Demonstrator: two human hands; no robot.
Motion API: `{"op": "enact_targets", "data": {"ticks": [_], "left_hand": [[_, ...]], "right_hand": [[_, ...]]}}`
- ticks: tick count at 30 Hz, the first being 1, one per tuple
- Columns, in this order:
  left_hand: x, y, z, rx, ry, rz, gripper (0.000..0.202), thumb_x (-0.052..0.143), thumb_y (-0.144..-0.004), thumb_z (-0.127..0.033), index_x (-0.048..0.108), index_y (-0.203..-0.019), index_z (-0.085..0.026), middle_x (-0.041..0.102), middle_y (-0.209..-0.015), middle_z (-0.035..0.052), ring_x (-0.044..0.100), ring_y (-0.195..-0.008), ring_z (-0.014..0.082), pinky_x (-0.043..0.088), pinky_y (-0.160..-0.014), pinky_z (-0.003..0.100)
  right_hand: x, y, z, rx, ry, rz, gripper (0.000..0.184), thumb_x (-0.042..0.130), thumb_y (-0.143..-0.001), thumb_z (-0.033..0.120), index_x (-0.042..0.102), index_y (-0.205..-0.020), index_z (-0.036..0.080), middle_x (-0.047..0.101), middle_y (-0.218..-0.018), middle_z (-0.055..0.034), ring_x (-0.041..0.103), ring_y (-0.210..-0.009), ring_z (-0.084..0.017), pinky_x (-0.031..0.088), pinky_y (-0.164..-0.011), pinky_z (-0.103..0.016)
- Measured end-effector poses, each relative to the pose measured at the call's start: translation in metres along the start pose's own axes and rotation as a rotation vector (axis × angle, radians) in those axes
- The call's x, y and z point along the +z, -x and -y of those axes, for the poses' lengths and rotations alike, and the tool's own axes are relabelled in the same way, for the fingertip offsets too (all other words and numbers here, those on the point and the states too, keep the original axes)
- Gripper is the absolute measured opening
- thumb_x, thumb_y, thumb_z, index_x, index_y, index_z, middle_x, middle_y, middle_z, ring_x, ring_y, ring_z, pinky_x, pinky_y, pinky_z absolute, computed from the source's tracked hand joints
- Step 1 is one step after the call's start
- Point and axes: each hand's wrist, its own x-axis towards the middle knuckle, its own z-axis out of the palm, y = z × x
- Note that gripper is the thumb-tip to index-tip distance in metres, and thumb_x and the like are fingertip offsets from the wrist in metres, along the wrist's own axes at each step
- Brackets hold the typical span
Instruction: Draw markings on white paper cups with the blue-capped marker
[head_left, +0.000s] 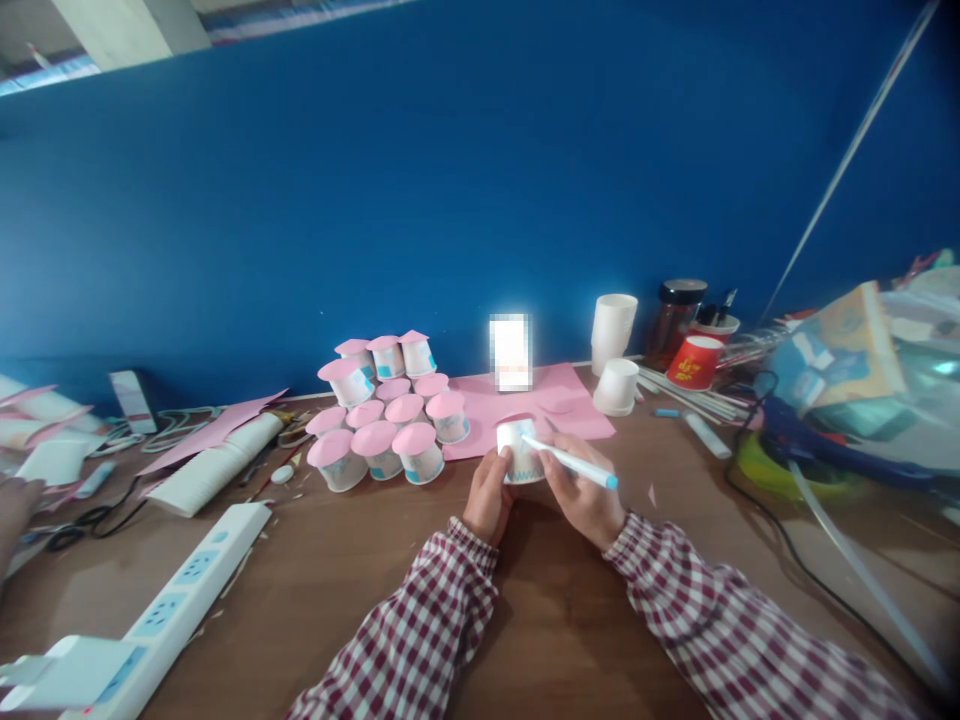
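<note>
Left hand (489,497) grasps a white paper cup with blue zigzag trim (512,436), near a flat pink paper sheet (480,406); right hand (589,500) grips a white marker with light-blue end (576,463), tip at the cup's wall. Squeezing could flex the thin paper, skewing strokes; a sliding thumb might smear ink.

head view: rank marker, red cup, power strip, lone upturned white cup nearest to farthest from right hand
1. Marker, in the right hand
2. Upturned white cup, beyond, slightly right
3. Red cup, farther right
4. Power strip, far left
</note>
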Motion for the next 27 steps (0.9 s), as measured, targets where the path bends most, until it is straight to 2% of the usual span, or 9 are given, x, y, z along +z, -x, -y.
{"op": "enact_targets", "data": {"ticks": [15, 21, 27], "left_hand": [[0.0004, 0.0008, -0.001, -0.002, -0.012, -0.001, 0.033, 0.06, -0.078, -0.037, 0.062, -0.098, -0.011, 0.067, -0.096, 0.0103, 0.061, -0.092, 0.0217, 0.044, -0.086, 0.035], [0.0009, 0.0003, -0.0008, -0.002, -0.011, -0.009, 0.032, 0.061, -0.078, -0.037, 0.063, -0.096, -0.011, 0.066, -0.096, 0.0093, 0.061, -0.088, 0.0199, 0.044, -0.085, 0.034], [0.0014, 0.001, -0.0008, -0.006, -0.007, 0.0, 0.032, 0.06, -0.079, -0.036, 0.062, -0.098, -0.01, 0.067, -0.094, 0.0098, 0.061, -0.09, 0.021, 0.044, -0.086, 0.035]], "right_hand": [[-0.0003, -0.0007, -0.0009, -0.005, 0.01, 0.001, 0.018, 0.047, -0.087, 0.027, 0.062, -0.093, 0.018, 0.067, -0.083, -0.0067, 0.065, -0.078, -0.018, 0.054, -0.073, -0.03], [-0.0014, -0.0018, 0.0002, -0.029, -0.009, 0.035, 0.016, 0.047, -0.087, 0.024, 0.062, -0.092, 0.018, 0.067, -0.085, -0.006, 0.063, -0.079, -0.017, 0.053, -0.073, -0.029], [0.0001, 0.0001, -0.0017, -0.012, -0.002, 0.005, 0.015, 0.05, -0.086, 0.023, 0.061, -0.093, 0.017, 0.067, -0.085, -0.0063, 0.064, -0.079, -0.016, 0.053, -0.075, -0.029]]}}
